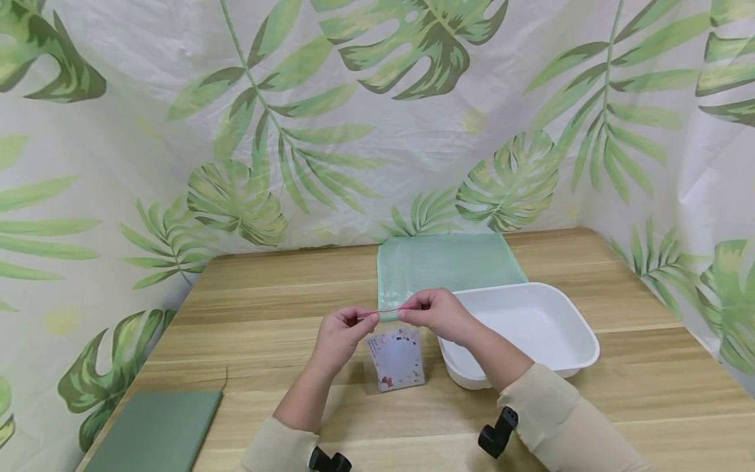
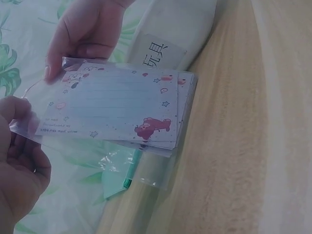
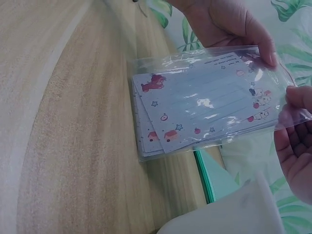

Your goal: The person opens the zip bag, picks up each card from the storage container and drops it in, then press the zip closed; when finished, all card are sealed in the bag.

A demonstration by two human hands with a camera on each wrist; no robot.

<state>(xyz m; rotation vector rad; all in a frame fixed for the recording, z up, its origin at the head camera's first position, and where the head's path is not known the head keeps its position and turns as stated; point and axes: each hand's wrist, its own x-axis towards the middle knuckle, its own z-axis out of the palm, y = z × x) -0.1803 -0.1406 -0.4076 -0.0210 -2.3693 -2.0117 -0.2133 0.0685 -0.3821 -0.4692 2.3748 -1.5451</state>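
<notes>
A clear plastic bag [image 2: 151, 170] with a thin red line along its top edge hangs between both hands. Inside lie several note sheets [image 1: 396, 362], printed with faint lines, stars and a red cartoon bear. My left hand [image 1: 344, 335] pinches one end of the bag's top edge between thumb and fingers. At the other end, the right hand [image 1: 438, 316] pinches the same edge. In the right wrist view the sheets [image 3: 195, 102] sit slightly fanned, and the bag's lower end is close over the table.
A white plastic basin [image 1: 531, 321], with a label [image 2: 158, 52] on its side, stands right of the bag. Behind it lies a pale green mesh pouch [image 1: 442, 262]. A dark green notebook-like flat object [image 1: 156, 429] rests at the wooden table's [image 1: 271, 288] front left. A leaf-patterned sheet [image 1: 413, 144] hangs behind.
</notes>
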